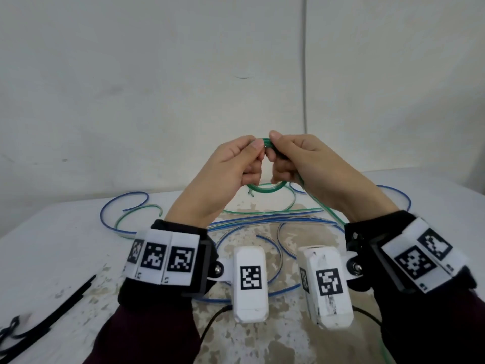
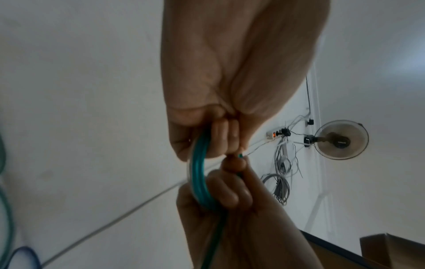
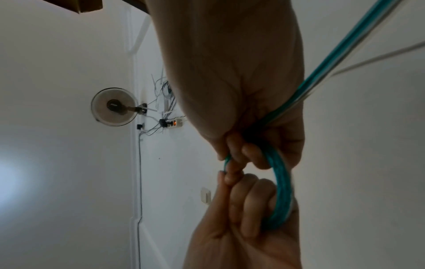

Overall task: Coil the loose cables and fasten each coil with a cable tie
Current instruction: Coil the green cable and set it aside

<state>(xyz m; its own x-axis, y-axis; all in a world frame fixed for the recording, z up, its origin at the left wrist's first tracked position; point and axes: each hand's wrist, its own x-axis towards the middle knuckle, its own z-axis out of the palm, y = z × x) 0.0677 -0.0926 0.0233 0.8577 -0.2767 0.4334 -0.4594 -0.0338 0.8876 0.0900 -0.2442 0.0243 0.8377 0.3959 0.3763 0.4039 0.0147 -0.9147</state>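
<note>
Both hands clamped on green coil (image 1: 263, 187).
I hold left hand (image 1: 231, 168) and right hand (image 1: 301, 161) together above the table (image 1: 52, 245).

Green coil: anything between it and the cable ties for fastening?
Nothing visible. Both hands, left hand and right hand, hold the green coil above the table; the black cable ties lie at front-left, with bare tabletop between.
</note>
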